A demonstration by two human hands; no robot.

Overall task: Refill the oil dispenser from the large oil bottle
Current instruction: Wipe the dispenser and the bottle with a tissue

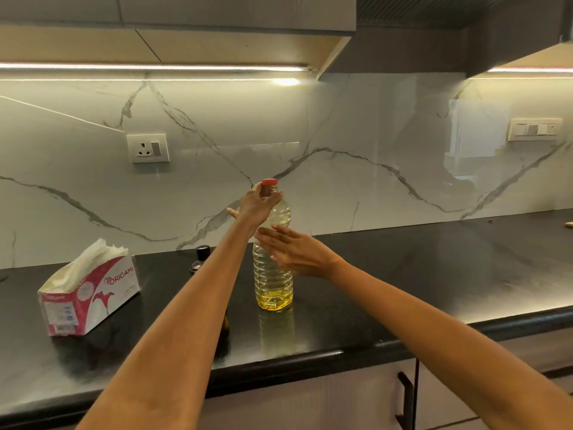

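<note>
**Ana:** Oil dispenser first — where is it sitting? I am only making out a dark shape (225, 324) on the black countertop (403, 274), tucked behind the left forearm, nearest to us.

**Ben:** That dark shape is all that is showing, so I cannot tell whether it is the dispenser, or whether it is open. Just beyond it the large oil bottle (273, 274) is standing upright on the counter, a clear ribbed plastic one, with yellow oil pooling only in the bottom part.

**Ana:** And the hands?

**Ben:** The right hand (297, 249) is lying against the bottle's middle with fingers straight and spread, steadying rather than gripping. The left hand (259, 203) is reaching higher, with thumb and fingers curling round the neck just under the red cap (269, 182).

**Ana:** So the cap is still on.

**Ben:** Yes. I am judging this as the opening step: nothing is pouring yet. The next move is probably calling for a firm hold on the thin, springy body while the ridged cap is twisted off, and thin plastic may be buckling if squeezed hard.

**Ana:** What else is lying about?

**Ben:** To the left, a pink and white tissue box (90, 293) is standing open with soft paper sticking out. Farther back, by the glossy veined marble wall (372, 135), a small black and metal top (200, 259) is resting on the counter.
</note>
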